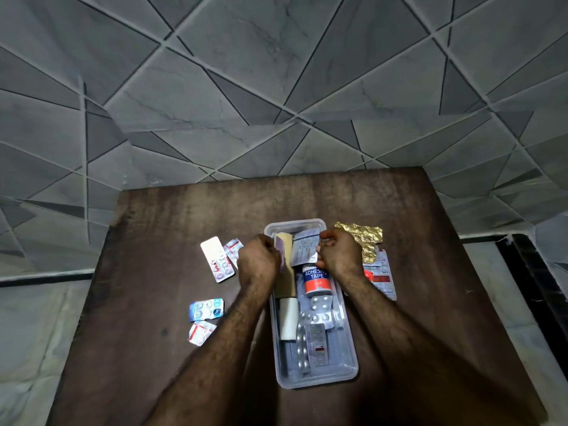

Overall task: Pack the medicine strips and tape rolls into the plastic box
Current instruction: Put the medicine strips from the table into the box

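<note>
Nearest me, the plastic box [350, 372] sits lengthwise on the desk [138, 364], with silver strips [309, 342] and a white tape roll [288, 318] already lying in its near half. Farther in stands the adhesive tape tub [316, 279].

At the box's far end, my left hand [258, 261] has its grip clamped on a purple strip [280, 252] against a tan card [285, 265]. My right hand [339, 256] pinches a white strip [304, 245] by its edge. I judge I am tucking these into the far end.

Still loose on the desk: two strips at 9 o'clock [206, 309], two at 10 o'clock [216, 263], a gold foil strip [364, 239] and a red-marked strip [381, 276] at 2 o'clock.

Next I should let both strips settle flat, then reach for the loose ones.
</note>
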Demonstrator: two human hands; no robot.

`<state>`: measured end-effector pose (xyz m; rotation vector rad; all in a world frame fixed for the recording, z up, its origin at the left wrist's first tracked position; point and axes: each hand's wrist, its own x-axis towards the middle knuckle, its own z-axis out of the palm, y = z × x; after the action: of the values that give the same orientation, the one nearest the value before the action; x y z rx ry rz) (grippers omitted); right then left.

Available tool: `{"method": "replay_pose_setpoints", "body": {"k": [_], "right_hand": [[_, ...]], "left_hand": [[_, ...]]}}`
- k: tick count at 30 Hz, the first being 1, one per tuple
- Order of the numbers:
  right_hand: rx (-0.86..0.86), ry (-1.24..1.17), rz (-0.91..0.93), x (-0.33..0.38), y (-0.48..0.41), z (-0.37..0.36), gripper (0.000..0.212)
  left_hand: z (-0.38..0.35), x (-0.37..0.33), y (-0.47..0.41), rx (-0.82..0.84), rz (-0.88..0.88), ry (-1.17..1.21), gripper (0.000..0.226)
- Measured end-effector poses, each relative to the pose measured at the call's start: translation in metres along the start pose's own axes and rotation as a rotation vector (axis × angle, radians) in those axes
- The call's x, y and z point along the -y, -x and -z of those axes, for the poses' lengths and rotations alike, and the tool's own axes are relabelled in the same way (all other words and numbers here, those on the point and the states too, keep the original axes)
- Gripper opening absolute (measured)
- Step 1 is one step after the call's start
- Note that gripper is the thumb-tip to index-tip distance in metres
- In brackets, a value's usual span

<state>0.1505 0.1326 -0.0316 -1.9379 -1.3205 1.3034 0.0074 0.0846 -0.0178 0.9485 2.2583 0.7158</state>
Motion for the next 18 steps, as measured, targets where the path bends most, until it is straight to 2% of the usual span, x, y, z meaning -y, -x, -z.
{"method": "replay_pose_setpoints", "body": {"k": [3,6,8,11,12,14,16,18], "right_hand": [[0.005,0.131,0.043,-0.009,-0.008,-0.004,0.022],[-0.001,0.372,0.147,0.001,-0.002,0.000,0.028],[0.038,0.530,0.201,0.004,-0.001,0.002,0.031],[0.058,0.629,0.279,0.008,-0.003,0.005,0.026],[0.045,0.625,0.297,0.009,-0.005,0.006,0.021],[-0.010,0.542,0.293,0.009,-0.011,0.014,0.011],[-0.076,0.478,0.259,0.005,-0.023,0.025,0.007],[-0.135,0.462,0.216,-0.005,-0.037,0.039,0.010]], "left_hand": [[-0.003,0.003,0.000,0.012,-0.046,-0.072,0.026],[-0.005,0.008,-0.003,0.046,-0.121,-0.153,0.023],[-0.006,0.009,-0.006,0.095,-0.210,-0.303,0.023],[-0.007,0.002,-0.007,0.169,-0.297,-0.519,0.025],[-0.006,0.002,-0.007,0.162,-0.315,-0.510,0.026],[-0.001,0.004,-0.009,0.071,-0.318,-0.345,0.025],[0.008,0.014,-0.017,-0.059,-0.203,-0.131,0.024],[0.015,0.036,-0.032,-0.134,-0.063,-0.018,0.022]]}}
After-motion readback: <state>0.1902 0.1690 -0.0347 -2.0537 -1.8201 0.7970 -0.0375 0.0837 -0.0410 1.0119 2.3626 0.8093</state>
